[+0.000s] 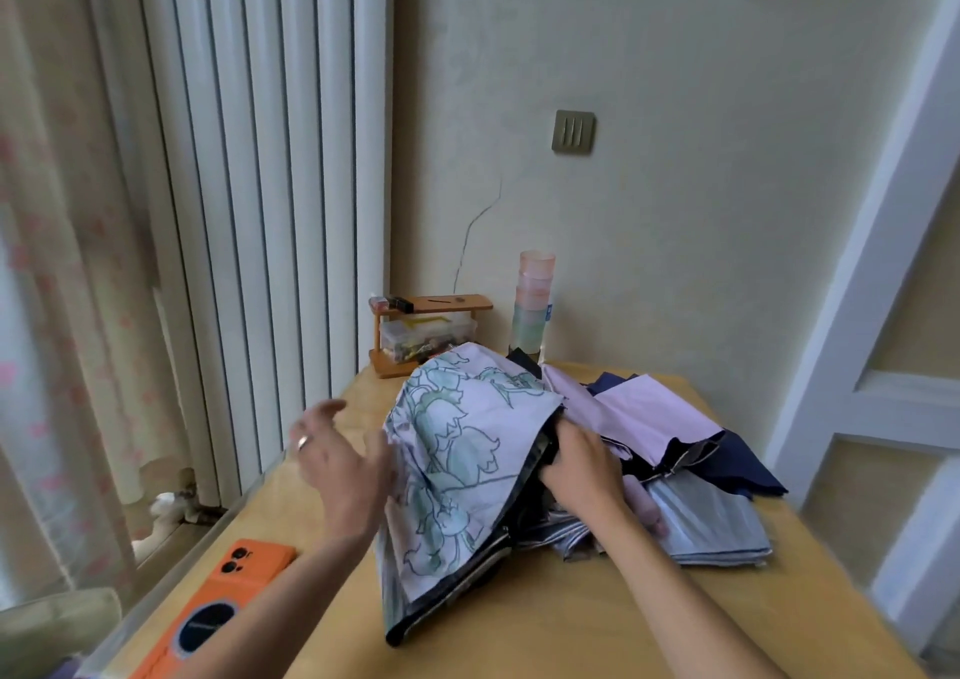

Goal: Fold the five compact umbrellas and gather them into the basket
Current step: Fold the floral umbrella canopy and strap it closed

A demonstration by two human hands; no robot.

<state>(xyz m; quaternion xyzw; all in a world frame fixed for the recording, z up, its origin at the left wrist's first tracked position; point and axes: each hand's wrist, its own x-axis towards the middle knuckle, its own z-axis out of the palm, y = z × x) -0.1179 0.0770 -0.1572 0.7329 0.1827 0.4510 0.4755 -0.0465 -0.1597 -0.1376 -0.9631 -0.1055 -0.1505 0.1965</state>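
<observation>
A lilac umbrella with green flower print [457, 460] lies loosely bunched on the wooden table [571, 616]. My right hand [576, 463] grips its dark inner side at the right edge of the canopy. My left hand [337, 460], wearing a ring, is spread with relaxed fingers just left of the fabric, blurred. Behind lie a plain lilac umbrella [644, 418], a navy umbrella [737, 465] and a silver-grey one [706, 528], partly overlapping. No basket is in view.
An orange phone [228, 605] lies near the table's left front edge. A small wooden rack with a clear box [426, 333] and a stack of pastel cups [535, 304] stand at the back by the wall. A radiator and curtain are on the left.
</observation>
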